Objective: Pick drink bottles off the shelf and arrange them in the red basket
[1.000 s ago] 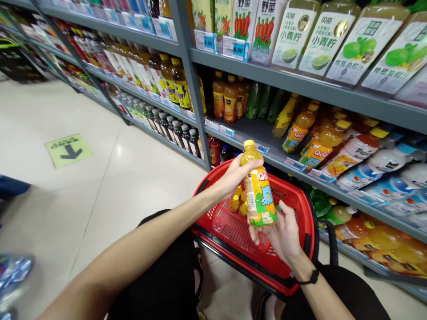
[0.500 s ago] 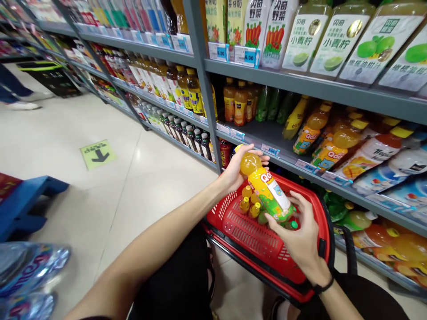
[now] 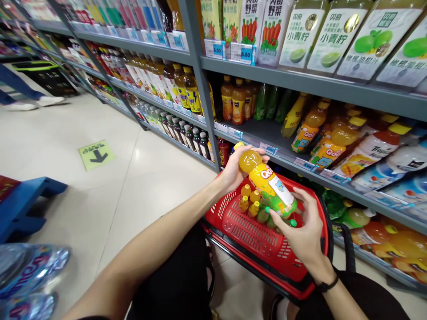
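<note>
A Qoo juice bottle (image 3: pixel 271 186), yellow-capped with a yellow and green label, lies tilted between my two hands above a red shopping basket (image 3: pixel 233 226). My left hand (image 3: pixel 235 169) is wrapped round its neck end, close to the cap. At the base, my right hand (image 3: pixel 305 222) grips with thumb and fingers on either side. Inside the basket stand several small yellow-capped bottles (image 3: pixel 248 202) and some green-capped bottles (image 3: pixel 263 215), partly hidden beneath the held one.
Right of the basket, a grey shelf (image 3: pixel 300 80) carries more Qoo bottles (image 3: pixel 328 149) and other drinks. Packs of bottled water (image 3: pixel 30 271) and a blue pallet (image 3: pixel 33 195) are at left. A floor arrow sign (image 3: pixel 96 154) lies beyond; another person's legs (image 3: pixel 26 91) show far left.
The bottle stays in both hands, with its base turned slightly to the right. My right thumb has shifted a little. At far left, the other person's foot has moved right.
</note>
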`<state>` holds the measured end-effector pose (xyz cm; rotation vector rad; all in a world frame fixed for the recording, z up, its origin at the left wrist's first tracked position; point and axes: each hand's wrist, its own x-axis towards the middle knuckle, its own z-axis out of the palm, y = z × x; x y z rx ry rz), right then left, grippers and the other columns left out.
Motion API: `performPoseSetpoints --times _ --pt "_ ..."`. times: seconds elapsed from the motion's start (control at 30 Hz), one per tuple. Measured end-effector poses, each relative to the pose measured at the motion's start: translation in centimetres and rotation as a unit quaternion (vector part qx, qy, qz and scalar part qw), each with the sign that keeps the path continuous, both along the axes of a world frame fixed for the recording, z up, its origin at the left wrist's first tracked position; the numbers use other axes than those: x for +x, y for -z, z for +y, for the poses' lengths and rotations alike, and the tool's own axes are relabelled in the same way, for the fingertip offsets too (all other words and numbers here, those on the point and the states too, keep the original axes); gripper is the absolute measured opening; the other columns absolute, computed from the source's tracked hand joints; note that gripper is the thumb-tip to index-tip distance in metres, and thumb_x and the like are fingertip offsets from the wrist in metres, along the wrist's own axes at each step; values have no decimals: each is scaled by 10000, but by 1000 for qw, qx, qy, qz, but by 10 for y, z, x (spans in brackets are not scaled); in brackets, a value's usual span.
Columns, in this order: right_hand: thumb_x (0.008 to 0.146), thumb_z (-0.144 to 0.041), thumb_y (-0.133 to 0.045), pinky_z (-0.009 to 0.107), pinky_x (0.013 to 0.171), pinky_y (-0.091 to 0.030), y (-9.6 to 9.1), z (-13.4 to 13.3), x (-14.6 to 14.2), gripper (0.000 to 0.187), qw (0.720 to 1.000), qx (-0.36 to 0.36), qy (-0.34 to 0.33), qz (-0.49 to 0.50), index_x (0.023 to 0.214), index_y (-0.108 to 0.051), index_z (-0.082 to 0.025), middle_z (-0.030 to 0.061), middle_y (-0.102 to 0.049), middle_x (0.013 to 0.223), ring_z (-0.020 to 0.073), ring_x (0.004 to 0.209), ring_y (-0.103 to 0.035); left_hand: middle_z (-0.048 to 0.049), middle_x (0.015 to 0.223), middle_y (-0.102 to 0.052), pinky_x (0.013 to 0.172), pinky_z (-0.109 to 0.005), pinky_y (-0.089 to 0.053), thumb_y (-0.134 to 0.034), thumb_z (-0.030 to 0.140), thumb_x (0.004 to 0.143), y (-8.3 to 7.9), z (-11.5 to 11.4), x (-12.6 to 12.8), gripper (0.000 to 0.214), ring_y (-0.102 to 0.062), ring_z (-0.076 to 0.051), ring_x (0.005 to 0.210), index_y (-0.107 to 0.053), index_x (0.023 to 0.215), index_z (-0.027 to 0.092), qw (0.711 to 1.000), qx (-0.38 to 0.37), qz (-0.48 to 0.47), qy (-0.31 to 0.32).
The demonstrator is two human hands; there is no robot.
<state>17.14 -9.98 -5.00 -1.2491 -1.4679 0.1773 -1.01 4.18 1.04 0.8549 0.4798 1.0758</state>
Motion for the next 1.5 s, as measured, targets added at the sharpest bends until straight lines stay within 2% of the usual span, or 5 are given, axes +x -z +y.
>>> performPoseSetpoints --times 0.43,0.67,0.9,1.27,1.5 --pt "985 -678 -342 308 526 -548 -10 13 -2 665 816 -374 -181 402 1007 -668 -99 147 -750 778 232 622 -711 -177 1169 -771 1072 -452 -494 -734 641 845 13 2 4 654 -708 -318 1141 -731 1194 88 988 83 131 -27" --pt "1106 -326 -280 380 821 -552 -24 18 19 508 892 -373 18 -255 976 -733 -136 185 -782 909 303 903 -769 -149 1071 -799 896 -383 -577 -859 654 703 25 -3 17 668 -750 -300 998 -790 1067 98 963 102 241 -69" --pt "877 -40 -643 385 710 -599 15 -13 -3 160 732 -445 -147 -495 859 -796 -81 187 -776 812 343 848 -790 -78 1111 -800 925 -356 -587 -834 506 762 105 -14 44 499 -759 -268 1021 -762 1126 173 825 259 498 72" --pt "822 -242 -792 739 864 -561 58 -22 -106 563 681 -441 -229 -537 1321 -700 1 336 -671 1306 537 1158 -667 -77 1040 -779 865 -334 -543 -794 357 804 220 -33 115 459 -739 -275 986 -695 1209 167 645 319 656 226" --pt "687 -326 -918 765 845 -556 91 -12 -113 430 709 -433 -273 -486 1041 -820 -104 256 -762 1132 526 1130 -686 -131 1244 -733 1039 -393 -513 -793 224 810 260 -49 168 548 -688 -299 1196 -628 1326 138 616 325 670 258"
